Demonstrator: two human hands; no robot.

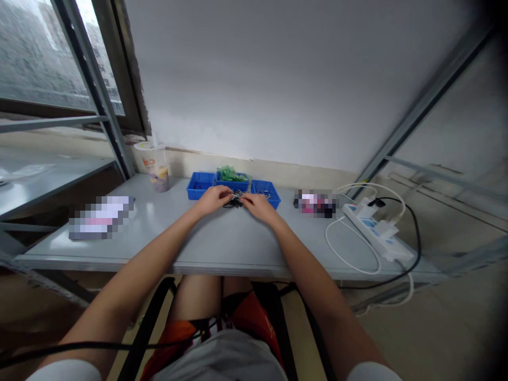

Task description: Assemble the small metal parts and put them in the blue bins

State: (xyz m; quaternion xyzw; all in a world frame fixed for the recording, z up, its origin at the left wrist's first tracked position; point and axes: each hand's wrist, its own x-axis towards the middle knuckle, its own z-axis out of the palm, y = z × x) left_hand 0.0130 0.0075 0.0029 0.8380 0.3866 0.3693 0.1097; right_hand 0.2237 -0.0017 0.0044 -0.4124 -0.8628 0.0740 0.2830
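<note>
My left hand [215, 199] and my right hand [257, 205] meet over the grey shelf tabletop, their fingertips bent inward in a pinch. Between them lies a small heap of thin silver and black pieces [235, 202], too small to name. Whatever each pinch holds is hard to make out. Just beyond the hands stand three blue trays. Dark bits lie in the left tray [194, 192], and green plastic pieces [228, 173] heap up in the middle tray [238, 186]. Thin silvery pieces lie in the right tray [274, 203], beside my right hand, which partly covers it.
A lidded drink cup with a straw [155, 166] stands at the back left, near a pixelated flat object [101, 217]. Rightward are another pixelated object [315, 203] and a white power strip [375, 230] with plugs and looping cables. A wall closes off the back.
</note>
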